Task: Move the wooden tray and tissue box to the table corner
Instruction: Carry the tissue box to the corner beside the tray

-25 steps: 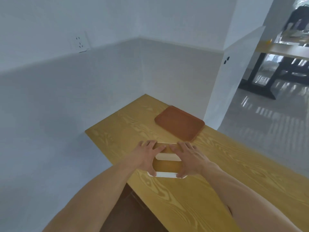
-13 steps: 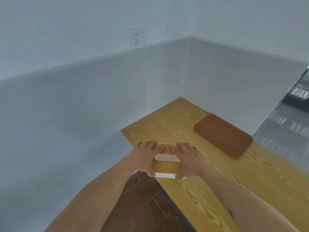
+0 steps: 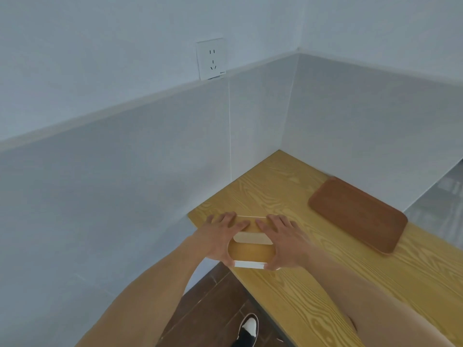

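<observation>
The tissue box (image 3: 250, 250), white with a wooden lid and a slot, rests near the left front corner of the yellow wooden table (image 3: 325, 276). My left hand (image 3: 220, 235) grips its left end and my right hand (image 3: 283, 239) grips its right end, fingers laid over the top. The brown wooden tray (image 3: 355, 214) lies flat farther right, close to the back wall, apart from both hands.
White walls enclose the table on the left and at the back, meeting in a corner (image 3: 288, 146). A wall socket (image 3: 211, 58) sits high on the left wall. Brown floor tiles (image 3: 215, 306) and a shoe (image 3: 246, 331) show below the table's front edge.
The view has swung left, so the tray and table now sit farther right in frame. The box, held by both hands, has moved toward the table's left front corner.
</observation>
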The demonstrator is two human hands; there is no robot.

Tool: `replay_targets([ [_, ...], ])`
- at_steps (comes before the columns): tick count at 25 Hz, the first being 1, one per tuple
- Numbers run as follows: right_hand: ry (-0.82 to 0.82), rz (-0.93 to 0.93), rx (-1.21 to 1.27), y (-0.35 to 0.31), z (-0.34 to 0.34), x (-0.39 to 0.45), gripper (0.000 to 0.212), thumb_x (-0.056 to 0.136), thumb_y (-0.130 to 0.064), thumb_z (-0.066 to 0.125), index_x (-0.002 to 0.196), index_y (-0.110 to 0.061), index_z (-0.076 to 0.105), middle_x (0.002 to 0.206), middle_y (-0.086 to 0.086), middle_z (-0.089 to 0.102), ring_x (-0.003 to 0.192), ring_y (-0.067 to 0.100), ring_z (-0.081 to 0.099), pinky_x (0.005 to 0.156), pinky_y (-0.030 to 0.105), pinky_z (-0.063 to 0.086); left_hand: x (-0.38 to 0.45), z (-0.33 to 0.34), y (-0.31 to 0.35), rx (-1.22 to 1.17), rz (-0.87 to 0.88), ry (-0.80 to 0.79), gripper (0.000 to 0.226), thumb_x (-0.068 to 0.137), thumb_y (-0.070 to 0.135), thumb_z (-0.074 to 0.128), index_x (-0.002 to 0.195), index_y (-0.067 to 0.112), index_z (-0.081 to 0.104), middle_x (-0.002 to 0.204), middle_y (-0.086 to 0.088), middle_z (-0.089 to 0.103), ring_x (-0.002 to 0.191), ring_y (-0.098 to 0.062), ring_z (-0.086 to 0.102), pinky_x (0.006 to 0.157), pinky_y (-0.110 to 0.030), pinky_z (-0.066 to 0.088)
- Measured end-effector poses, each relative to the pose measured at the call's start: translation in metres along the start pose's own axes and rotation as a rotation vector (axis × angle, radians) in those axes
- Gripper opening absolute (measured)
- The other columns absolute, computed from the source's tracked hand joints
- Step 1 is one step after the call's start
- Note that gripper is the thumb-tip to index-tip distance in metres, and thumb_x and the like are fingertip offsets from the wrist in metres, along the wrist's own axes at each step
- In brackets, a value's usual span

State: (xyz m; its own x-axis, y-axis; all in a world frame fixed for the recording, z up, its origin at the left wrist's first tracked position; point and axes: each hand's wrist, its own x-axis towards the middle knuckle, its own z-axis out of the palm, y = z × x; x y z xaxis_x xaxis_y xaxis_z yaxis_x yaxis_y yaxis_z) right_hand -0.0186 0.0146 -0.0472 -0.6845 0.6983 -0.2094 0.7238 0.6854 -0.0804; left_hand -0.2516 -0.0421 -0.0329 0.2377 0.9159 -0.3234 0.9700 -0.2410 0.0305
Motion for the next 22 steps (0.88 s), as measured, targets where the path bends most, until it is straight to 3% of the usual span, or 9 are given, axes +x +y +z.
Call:
replay_targets([
  [14, -0.026, 0.232, 0.117, 0.096, -0.01, 0.099, 0.123, 0.062, -0.066, 0.074, 0.157, -0.027, 0.008, 0.163, 0.012, 0.018, 0.147, 0.033, 0.016, 0.117, 0.049, 0.023, 0.18, -0.047, -0.047, 0.062, 0.198, -0.035, 0.118, 0.058, 0.056, 0.075, 0.15, 0.042, 0.003, 0.158, -0.005, 0.013, 0.144, -0.027, 0.019, 0.116, -0.054, 0.019],
  [22, -0.013, 0.412, 0.179, 0.122, 0.009, 0.132, 0.122, 0.06, -0.066, 0.077, 0.155, -0.027, 0.01, 0.16, 0.014, 0.023, 0.143, 0.035, 0.021, 0.115, 0.05, 0.027, 0.267, -0.053, -0.061, 0.147, 0.351, -0.134, 0.121, 0.062, 0.053, 0.08, 0.153, 0.038, 0.002, 0.161, -0.007, 0.006, 0.148, -0.027, 0.01, 0.117, -0.056, 0.016],
])
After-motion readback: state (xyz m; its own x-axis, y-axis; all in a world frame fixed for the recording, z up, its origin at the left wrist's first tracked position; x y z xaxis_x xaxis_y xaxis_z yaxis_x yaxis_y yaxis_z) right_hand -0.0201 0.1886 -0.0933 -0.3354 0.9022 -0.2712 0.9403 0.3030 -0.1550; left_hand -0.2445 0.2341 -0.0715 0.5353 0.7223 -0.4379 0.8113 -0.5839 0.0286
